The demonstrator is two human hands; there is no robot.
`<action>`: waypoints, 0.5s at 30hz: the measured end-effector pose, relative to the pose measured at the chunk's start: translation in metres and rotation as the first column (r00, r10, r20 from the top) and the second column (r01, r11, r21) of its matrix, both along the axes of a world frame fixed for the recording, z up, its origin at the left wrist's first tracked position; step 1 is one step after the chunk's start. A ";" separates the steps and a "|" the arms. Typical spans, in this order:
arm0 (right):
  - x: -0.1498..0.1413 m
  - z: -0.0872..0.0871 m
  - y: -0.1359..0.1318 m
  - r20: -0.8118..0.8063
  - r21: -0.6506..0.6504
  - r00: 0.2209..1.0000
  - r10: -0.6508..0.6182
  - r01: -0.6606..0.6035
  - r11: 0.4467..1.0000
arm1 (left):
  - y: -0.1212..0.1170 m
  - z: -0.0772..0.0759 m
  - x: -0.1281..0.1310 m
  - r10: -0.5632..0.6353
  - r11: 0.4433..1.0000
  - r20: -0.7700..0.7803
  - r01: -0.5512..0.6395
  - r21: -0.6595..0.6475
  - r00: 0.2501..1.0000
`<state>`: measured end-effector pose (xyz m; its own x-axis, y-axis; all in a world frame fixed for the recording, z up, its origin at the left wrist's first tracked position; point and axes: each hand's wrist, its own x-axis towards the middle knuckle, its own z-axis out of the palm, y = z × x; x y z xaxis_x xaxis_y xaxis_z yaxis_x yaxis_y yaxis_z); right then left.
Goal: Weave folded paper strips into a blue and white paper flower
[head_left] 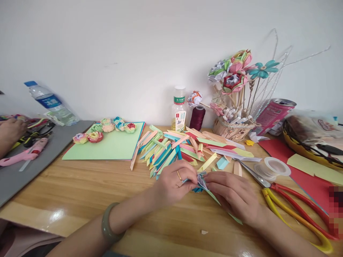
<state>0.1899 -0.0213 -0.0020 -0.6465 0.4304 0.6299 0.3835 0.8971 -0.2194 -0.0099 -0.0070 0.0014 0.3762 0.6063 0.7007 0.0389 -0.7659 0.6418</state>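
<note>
Between my two hands is a small bundle of folded paper (202, 181) in pale violet and blue, with brighter blue folds under it. Thumb and fingers of my left hand (177, 180) pinch its left side. From the right, the curled fingers of my right hand (232, 192) grip it, partly hiding it. A pale green paper strip (213, 197) slants down from the bundle beneath my right hand. Just beyond my hands, folded paper strips (163, 151) in many colours lie in a loose heap.
Several finished paper flowers (108, 125) rest on green paper (107, 149) at left. Large scissors (284, 191) and a spool (272, 167) lie at right. Behind stand a bottle (179, 110), maroon thread (197, 118) and a flower basket (233, 130). Another person's hand (12, 132) is far left.
</note>
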 end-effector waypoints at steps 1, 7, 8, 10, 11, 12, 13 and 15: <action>0.000 0.000 0.000 -0.006 0.006 1.000 0.002 -0.002 1.000 | 0.000 0.000 0.000 0.003 1.000 0.001 -0.003 0.021 1.000; -0.014 0.006 0.003 -0.126 -0.193 0.988 -0.093 0.068 0.979 | 0.001 0.001 0.002 0.017 0.981 -0.020 -0.020 -0.195 1.000; -0.016 0.007 0.003 -0.141 -0.263 0.983 -0.114 0.074 0.962 | 0.001 0.001 0.002 0.034 0.970 -0.034 -0.041 -0.238 0.999; -0.019 0.008 0.003 -0.158 -0.392 0.977 -0.146 0.074 0.917 | 0.002 0.002 0.001 0.078 0.954 -0.079 -0.098 -0.283 0.994; -0.020 0.008 0.003 -0.163 -0.443 0.974 -0.161 0.073 0.893 | 0.003 0.003 0.001 0.083 0.948 -0.104 -0.111 -0.297 0.991; -0.021 0.008 0.003 -0.166 -0.487 0.971 -0.172 0.071 0.870 | 0.003 0.004 0.001 0.068 0.943 -0.126 -0.105 -0.315 0.990; -0.021 0.008 0.002 -0.170 -0.528 0.968 -0.183 0.067 0.847 | 0.004 0.005 0.000 0.037 0.934 -0.145 -0.085 -0.346 0.989; -0.022 0.008 0.001 -0.174 -0.608 0.962 -0.208 0.062 0.791 | 0.004 0.006 -0.001 -0.032 0.908 -0.163 -0.040 -0.417 0.986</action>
